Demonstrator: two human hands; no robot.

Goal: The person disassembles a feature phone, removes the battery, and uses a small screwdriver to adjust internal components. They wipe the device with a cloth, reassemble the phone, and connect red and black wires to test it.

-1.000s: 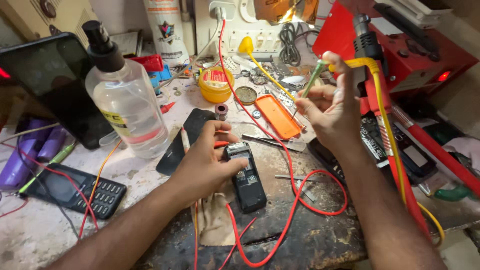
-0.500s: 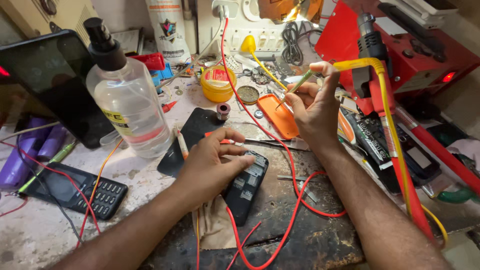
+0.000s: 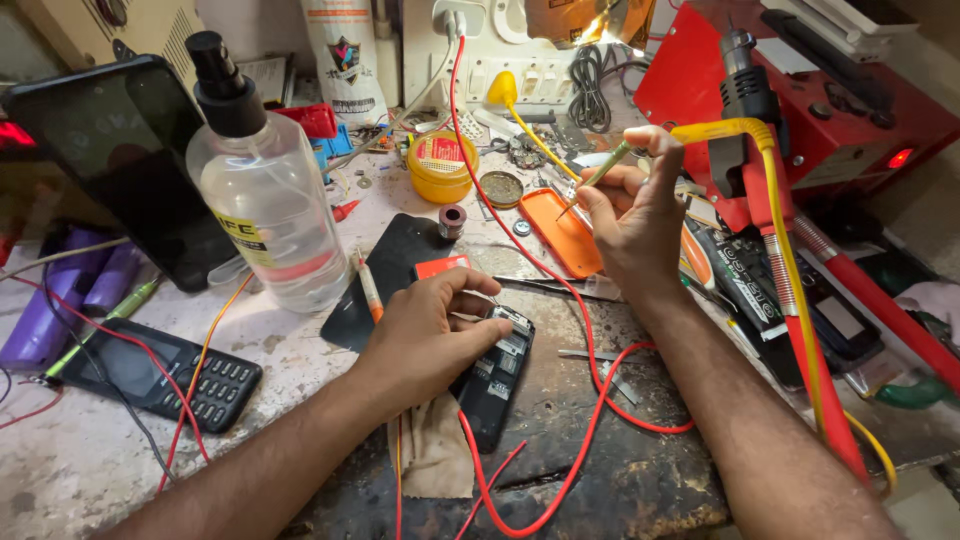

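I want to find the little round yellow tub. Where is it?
In the head view, the yellow tub sits on the bench toward the back, left of the orange phone cover and right of the clear spray bottle.

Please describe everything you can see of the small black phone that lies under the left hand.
The small black phone lies flat on the dark, worn work mat, its long axis slightly tilted. Its back cover is off, so labels and metal contacts show inside the black plastic body. The left hand presses on its upper part, fingers curled over the top edge. A red wire runs along its lower end, and a brownish cloth lies beside it. The right hand does not touch it.
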